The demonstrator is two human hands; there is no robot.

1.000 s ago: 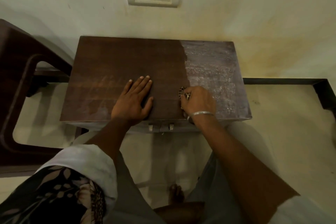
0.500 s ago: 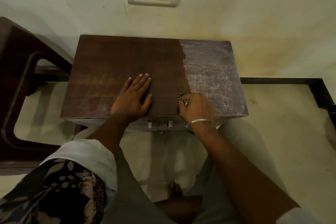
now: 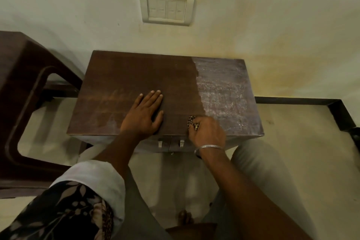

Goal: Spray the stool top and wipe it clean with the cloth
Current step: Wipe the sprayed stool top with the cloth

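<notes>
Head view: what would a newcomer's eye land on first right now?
The stool top looks split in two: dark brown across its left and middle, with a whitish filmy patch over its right third. At that boundary, near the front edge, the right hand grips a patterned cloth, while the left hand rests flat on the dark part. A switch plate sits on the wall above.
</notes>
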